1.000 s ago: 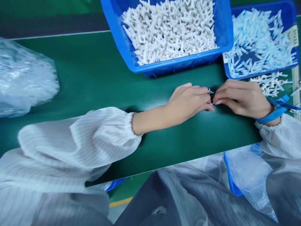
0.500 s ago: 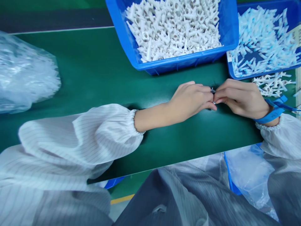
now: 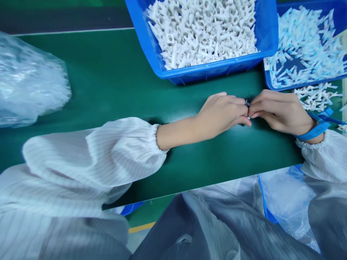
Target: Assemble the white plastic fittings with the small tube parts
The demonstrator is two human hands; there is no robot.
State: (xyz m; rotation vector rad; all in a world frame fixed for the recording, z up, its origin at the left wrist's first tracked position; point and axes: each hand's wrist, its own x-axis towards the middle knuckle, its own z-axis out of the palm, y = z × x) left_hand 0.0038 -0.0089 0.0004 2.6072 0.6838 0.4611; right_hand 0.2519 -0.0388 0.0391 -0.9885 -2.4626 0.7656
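Note:
My left hand [image 3: 221, 113] and my right hand [image 3: 279, 111] meet fingertip to fingertip over the green table [image 3: 114, 86]. Both are closed in a pinch on a small white plastic part [image 3: 247, 104], of which only a sliver shows between the fingers. A blue strap [image 3: 316, 128] circles my right wrist. Both arms wear white striped sleeves. Just beyond the hands stands a blue bin [image 3: 214, 68] heaped with white plastic fittings [image 3: 203, 29].
A second blue bin [image 3: 272, 85] at the right holds pale white-and-blue pieces [image 3: 306, 43]. Loose white parts [image 3: 316, 95] lie in front of it. A clear plastic bag [image 3: 29, 83] sits at the left. Another bag-lined blue bin [image 3: 282, 202] is below the table edge.
The hands stay pinched together on the small part; the view has shifted slightly, so bins and hands sit a little further right and higher.

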